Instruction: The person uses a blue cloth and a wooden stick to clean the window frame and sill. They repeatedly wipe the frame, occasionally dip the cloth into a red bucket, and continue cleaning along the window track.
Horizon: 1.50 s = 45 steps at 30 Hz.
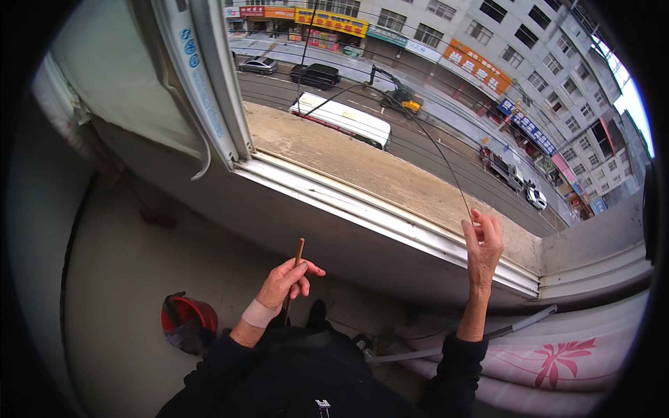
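Note:
My left hand [284, 284] is closed round a thin brown wooden stick [300, 251], which stands nearly upright with its top end above my thumb. A tan band wraps that wrist. Higher and to the right, my right hand [484, 244] pinches a thin black wire [446, 161] between thumb and fingertips. From there the wire arches out past the window opening. Just below this hand runs the white sliding window track [362, 197], with the rough concrete outer sill [334, 153] beyond it.
A white window frame [202, 76] stands at left beside a pale curtain [115, 70]. On the floor sits a red bucket [207, 312] with dark cloth inside. At right, a grey pole [516, 324] crosses pink floral fabric [592, 348]. Far below outside lies a street with vehicles.

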### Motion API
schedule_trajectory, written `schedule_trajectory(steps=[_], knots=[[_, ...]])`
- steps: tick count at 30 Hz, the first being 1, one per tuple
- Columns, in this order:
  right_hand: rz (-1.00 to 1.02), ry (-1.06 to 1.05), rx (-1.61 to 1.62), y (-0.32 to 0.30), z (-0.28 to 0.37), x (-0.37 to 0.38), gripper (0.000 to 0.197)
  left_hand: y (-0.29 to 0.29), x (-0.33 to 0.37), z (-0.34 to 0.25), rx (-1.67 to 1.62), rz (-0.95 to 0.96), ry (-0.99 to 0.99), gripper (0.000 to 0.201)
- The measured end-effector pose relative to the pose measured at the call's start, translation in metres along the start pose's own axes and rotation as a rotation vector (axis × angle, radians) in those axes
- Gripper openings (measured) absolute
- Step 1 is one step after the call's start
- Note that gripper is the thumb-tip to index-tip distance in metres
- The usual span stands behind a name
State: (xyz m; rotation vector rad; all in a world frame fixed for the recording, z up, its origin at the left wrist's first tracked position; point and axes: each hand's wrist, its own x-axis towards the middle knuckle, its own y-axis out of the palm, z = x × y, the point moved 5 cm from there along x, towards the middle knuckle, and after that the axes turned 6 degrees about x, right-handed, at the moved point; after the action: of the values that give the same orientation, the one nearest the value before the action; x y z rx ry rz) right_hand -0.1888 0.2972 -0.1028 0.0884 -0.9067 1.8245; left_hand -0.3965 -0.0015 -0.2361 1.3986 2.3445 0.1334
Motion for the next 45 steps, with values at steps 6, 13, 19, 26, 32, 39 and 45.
schedule_trajectory(steps=[6, 13, 19, 26, 32, 39, 45], knots=[[0.129, -0.138, 0.024, 0.042, 0.04, -0.021, 0.024, -0.05, -0.03, 0.016, -0.095, -0.23, 0.054, 0.031], [0.259, -0.383, 0.11, 0.109, 0.09, -0.062, 0.022, -0.051, -0.08, 0.064, -0.115, -0.409, 0.069, 0.034], [0.69, -0.302, 0.243, 0.196, 0.11, -0.132, 0.024, -0.09, -0.15, 0.118, -0.211, -0.704, 0.015, 0.029], [1.241, -0.051, 0.219, 0.312, 0.133, -0.254, 0.023, -0.13, -0.211, 0.166, -0.405, -0.775, 0.049, 0.027], [1.611, -0.049, 0.163, 0.469, 0.148, -0.454, 0.028, -0.224, -0.318, 0.255, -0.325, -1.019, 0.002, 0.034], [1.869, -0.173, -0.097, 0.598, 0.124, -0.641, 0.033, -0.357, -0.448, 0.439, -0.396, -1.381, -0.351, 0.041], [1.913, -0.483, -0.225, 0.682, 0.12, -0.734, 0.031, -0.467, -0.506, 0.559, -0.046, -1.574, -0.633, 0.03]])
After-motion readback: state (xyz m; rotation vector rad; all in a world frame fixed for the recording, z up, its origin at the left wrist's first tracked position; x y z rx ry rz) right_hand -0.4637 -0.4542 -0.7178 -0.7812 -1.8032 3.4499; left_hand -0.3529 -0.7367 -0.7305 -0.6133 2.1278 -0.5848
